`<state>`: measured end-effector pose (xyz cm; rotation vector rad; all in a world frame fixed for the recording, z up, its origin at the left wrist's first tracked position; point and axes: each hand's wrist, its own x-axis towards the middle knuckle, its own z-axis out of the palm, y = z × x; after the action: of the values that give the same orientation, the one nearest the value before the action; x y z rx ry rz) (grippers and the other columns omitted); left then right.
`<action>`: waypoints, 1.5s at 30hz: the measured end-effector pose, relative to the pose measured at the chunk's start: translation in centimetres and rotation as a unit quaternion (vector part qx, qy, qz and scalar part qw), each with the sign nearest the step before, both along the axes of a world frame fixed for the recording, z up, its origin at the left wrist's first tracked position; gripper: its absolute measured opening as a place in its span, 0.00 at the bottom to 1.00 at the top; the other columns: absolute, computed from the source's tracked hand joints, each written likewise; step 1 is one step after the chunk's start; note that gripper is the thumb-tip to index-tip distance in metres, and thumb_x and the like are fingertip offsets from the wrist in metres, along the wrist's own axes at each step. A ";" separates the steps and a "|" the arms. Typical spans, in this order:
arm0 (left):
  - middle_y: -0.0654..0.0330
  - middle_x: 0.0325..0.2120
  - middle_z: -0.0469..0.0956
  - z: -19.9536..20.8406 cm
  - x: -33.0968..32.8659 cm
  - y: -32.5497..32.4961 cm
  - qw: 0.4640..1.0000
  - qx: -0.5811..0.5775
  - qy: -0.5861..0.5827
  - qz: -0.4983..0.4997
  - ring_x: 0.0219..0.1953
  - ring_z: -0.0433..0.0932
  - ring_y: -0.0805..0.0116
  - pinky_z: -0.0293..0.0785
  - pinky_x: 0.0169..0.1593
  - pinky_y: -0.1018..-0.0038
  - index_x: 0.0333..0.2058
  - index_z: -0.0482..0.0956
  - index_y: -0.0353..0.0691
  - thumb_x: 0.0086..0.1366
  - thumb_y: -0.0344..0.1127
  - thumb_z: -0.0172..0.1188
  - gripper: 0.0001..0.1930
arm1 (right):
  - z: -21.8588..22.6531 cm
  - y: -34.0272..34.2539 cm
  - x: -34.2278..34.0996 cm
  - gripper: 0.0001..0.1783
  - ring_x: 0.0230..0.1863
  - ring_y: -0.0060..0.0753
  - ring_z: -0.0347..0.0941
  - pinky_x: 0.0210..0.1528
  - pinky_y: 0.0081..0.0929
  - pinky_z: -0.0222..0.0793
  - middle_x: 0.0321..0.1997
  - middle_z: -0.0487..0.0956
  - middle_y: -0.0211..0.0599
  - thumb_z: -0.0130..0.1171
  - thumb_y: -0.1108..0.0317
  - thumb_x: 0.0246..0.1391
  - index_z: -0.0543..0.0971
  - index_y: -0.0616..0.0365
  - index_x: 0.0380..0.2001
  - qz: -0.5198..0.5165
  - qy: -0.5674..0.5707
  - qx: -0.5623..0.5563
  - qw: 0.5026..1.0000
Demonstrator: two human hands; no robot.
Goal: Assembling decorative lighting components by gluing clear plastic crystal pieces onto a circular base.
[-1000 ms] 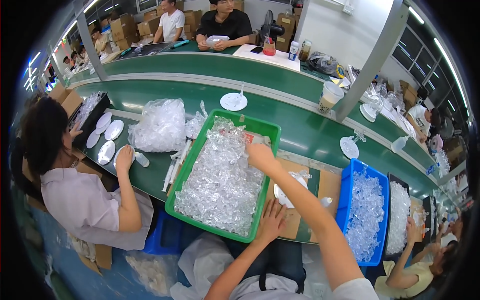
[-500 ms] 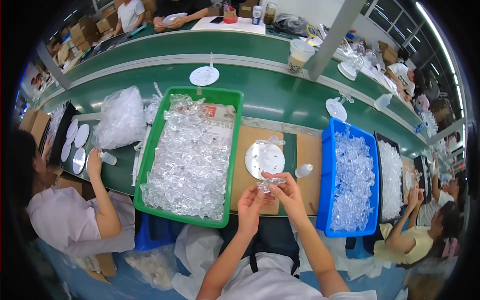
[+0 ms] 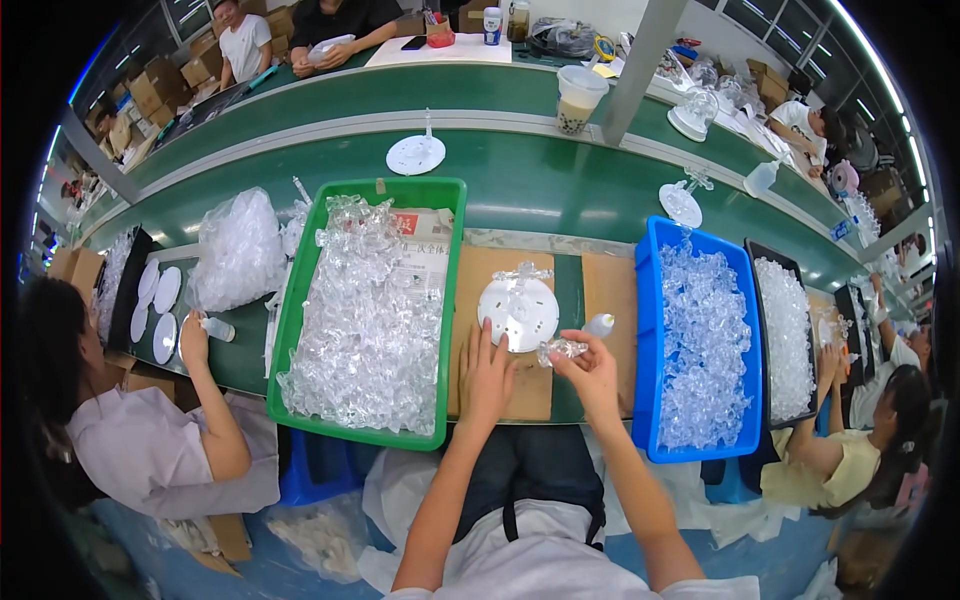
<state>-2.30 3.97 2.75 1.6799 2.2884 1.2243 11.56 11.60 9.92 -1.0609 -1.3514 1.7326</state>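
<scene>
My left hand (image 3: 486,378) lies with its fingers stretched out over the cardboard, fingertips at the lower left edge of a round white disc (image 3: 515,322). A clear plastic part (image 3: 522,277) sits on the far side of that disc. Between the thumb and fingers of my right hand (image 3: 596,376) is a small clear plastic piece (image 3: 562,349), held just right of the disc's near edge. A small white squeeze bottle (image 3: 600,324) lies just beyond my right hand, partly hidden by it.
A green tray (image 3: 452,300) of clear pieces stands on my left, a blue bin (image 3: 648,340) of them on my right. Cardboard (image 3: 470,290) covers the bench between. Farther off are another disc (image 3: 415,156) and a drink cup (image 3: 580,100). Co-workers sit on both sides.
My hands have come apart. The left has moved forward to the disc's edge with its fingers stretched out; the right has moved slightly right, keeping the clear piece.
</scene>
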 end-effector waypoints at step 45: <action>0.38 0.59 0.53 0.5 1.7 -2.6 0.996 -0.030 -0.029 -0.073 0.61 0.52 0.39 0.50 0.62 0.54 0.58 0.57 0.27 0.55 0.31 0.55 0.32 | -3.6 -0.7 -6.7 0.15 0.28 0.54 0.74 0.31 0.43 0.70 0.28 0.75 0.52 0.58 0.69 0.46 0.70 0.62 0.38 0.037 -0.343 0.415 0.842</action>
<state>-0.63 1.35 3.26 1.7323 2.1046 1.1485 4.90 10.88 6.35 -1.1144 -2.3009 0.5933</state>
